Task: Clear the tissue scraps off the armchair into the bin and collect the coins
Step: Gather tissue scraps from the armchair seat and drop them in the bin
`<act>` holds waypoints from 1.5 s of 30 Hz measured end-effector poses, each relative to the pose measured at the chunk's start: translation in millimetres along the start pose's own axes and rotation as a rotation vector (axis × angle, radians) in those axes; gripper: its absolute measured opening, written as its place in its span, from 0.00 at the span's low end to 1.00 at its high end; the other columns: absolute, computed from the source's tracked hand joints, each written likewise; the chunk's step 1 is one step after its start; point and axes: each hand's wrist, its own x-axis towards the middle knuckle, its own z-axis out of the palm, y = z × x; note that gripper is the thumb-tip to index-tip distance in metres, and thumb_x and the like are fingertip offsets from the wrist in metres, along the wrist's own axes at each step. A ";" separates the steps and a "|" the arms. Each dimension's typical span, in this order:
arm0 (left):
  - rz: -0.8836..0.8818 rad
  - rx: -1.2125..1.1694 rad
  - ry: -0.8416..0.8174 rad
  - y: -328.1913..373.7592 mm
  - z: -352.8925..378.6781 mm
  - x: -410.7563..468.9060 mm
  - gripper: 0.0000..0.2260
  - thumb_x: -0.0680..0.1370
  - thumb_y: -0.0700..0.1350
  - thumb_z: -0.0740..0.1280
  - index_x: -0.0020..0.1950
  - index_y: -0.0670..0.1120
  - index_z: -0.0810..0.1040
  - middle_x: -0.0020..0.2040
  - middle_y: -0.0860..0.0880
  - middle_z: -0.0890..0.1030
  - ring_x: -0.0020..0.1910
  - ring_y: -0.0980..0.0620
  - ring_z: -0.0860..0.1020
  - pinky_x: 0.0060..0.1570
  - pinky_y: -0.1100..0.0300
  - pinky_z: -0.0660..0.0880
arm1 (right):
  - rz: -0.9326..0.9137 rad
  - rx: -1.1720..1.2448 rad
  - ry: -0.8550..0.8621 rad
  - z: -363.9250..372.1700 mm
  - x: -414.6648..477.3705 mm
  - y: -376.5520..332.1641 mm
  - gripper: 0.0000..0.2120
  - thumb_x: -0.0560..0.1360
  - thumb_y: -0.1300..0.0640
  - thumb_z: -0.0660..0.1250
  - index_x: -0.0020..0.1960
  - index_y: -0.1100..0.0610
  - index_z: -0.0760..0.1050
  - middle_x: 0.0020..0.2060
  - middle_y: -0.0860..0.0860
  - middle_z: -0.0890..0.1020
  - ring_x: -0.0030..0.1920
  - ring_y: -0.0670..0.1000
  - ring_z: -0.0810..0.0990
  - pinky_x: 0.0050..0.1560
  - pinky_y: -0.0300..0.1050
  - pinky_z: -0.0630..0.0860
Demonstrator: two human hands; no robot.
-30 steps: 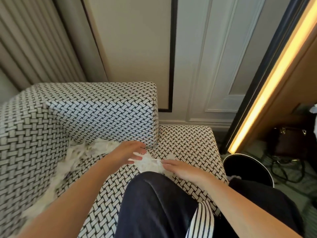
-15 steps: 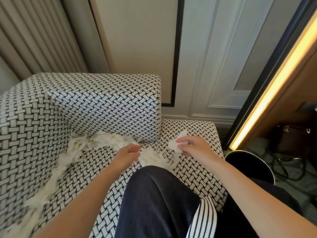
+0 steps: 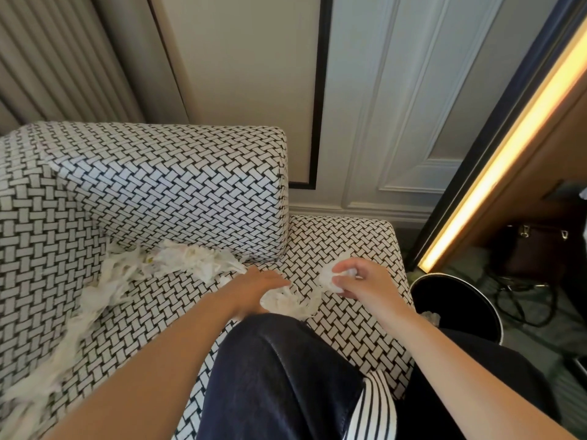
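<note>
We noted right hand (image 3: 365, 282) fingers (image 3: 344, 268) pinching a tissue wad (image 3: 327, 277) above the armchair (image 3: 158, 185); left hand (image 3: 257, 289) flat, fingers spread, on scraps (image 3: 286, 300). Bin (image 3: 457, 304) right of armchair.

L hand (image 3: 257, 289) flat, palm down, fingers fwd. R hand (image 3: 362, 281) raised, fingers curled in pinch.

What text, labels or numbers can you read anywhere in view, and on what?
None can be read.
Armchair: woven black-and-white pattern only, no lettering.
Tissue scraps: faint coloured specks, too blurred to tell if print.
Bin: plain black, no label.
Brown bag: metal clasps, no brand legible.
No coins show.
</note>
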 end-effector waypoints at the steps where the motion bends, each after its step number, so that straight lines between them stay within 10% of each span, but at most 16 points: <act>1: 0.007 0.005 -0.002 0.9 1.9 2.4 0.30 0.73 0.51 0.70 0.72 0.57 0.63 0.72 0.55 0.63 0.70 0.48 0.61 0.69 0.48 0.60 | 0.002 -0.013 -0.009 1.2 0.6 3.0 0.06 0.73 0.63 0.68 0.49 0.56 0.79 0.50 0.44 0.77 0.47 0.45 0.81 0.47 0.39 0.80; 14: -0.156 -0.655 0.486 -3.3 4.2 -19.6 0.07 0.73 0.44 0.71 0.49 0.50 0.76 0.44 0.57 0.76 0.44 0.57 0.74 0.41 0.70 0.67 | -0.087 -0.345 -0.142 19.4 -3.4 36.2 0.23 0.73 0.59 0.69 0.64 0.45 0.69 0.59 0.44 0.74 0.54 0.49 0.78 0.48 0.35 0.76; 17: -0.130 -0.687 0.470 -1.5 -13.3 -28.1 0.08 0.74 0.44 0.70 0.52 0.50 0.79 0.46 0.54 0.80 0.46 0.55 0.76 0.43 0.66 0.70 | -0.078 -0.533 -0.264 28.0 -3.4 41.3 0.30 0.74 0.57 0.68 0.73 0.45 0.61 0.68 0.47 0.71 0.65 0.52 0.73 0.64 0.48 0.72; 24: -0.103 -0.709 0.512 22.8 -56.7 -44.2 0.12 0.74 0.44 0.70 0.33 0.51 0.70 0.35 0.59 0.72 0.32 0.61 0.69 0.35 0.66 0.66 | -0.167 -0.756 -0.224 40.7 -4.4 41.6 0.10 0.79 0.55 0.59 0.59 0.54 0.73 0.57 0.49 0.77 0.54 0.46 0.76 0.52 0.33 0.70; 35: -0.054 -0.893 0.420 105.0 -92.9 -3.8 0.10 0.76 0.44 0.67 0.57 0.47 0.75 0.46 0.57 0.75 0.44 0.60 0.75 0.38 0.71 0.67 | 0.082 -0.155 -0.047 -55.0 -2.3 25.3 0.13 0.74 0.55 0.68 0.58 0.52 0.75 0.47 0.42 0.76 0.47 0.41 0.76 0.40 0.32 0.71; 39: -0.055 -1.031 0.365 145.8 -88.3 36.0 0.04 0.77 0.44 0.66 0.44 0.51 0.74 0.43 0.58 0.76 0.43 0.62 0.74 0.38 0.69 0.67 | 0.207 0.052 0.146 -114.4 -1.2 47.5 0.14 0.73 0.57 0.69 0.59 0.54 0.75 0.53 0.49 0.77 0.53 0.49 0.77 0.46 0.40 0.75; 45: -0.152 -1.290 0.154 218.2 -62.1 110.4 0.06 0.77 0.43 0.67 0.53 0.46 0.75 0.50 0.49 0.79 0.52 0.50 0.78 0.59 0.52 0.74 | 0.385 0.188 0.326 -190.7 -14.5 114.1 0.10 0.71 0.57 0.70 0.52 0.52 0.78 0.52 0.57 0.81 0.50 0.55 0.80 0.58 0.57 0.76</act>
